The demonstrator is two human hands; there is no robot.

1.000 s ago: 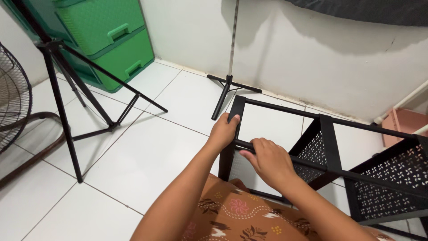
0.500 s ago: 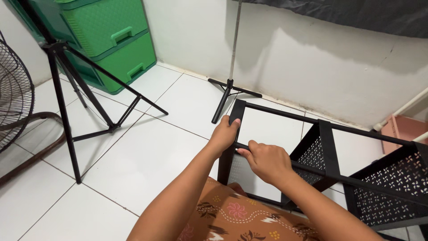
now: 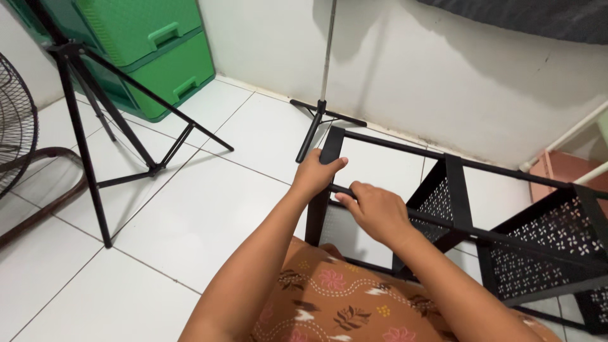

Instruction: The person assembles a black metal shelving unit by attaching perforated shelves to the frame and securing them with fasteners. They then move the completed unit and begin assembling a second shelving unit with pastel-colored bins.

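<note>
Black metal rack (image 3: 456, 190) laid on side on white tiled floor (image 3: 190, 215), right end cut off by frame. Corner post gripped by left hand (image 3: 316, 172). Thin bar pinched by right hand (image 3: 373, 212); fingertips hidden behind knuckles. Rack base hidden by patterned fabric (image 3: 342, 297).

Left hand (image 3: 315, 171) now a little higher on the black metal rack (image 3: 456, 190), fingers wrapped over the top of its corner post instead of lying against the side. Right hand (image 3: 373, 212) slid slightly along the thin crossbar (image 3: 443, 223) toward that post, thumb and fingertips pinched close to the joint. View tilted a touch lower and nearer the rack.
</note>
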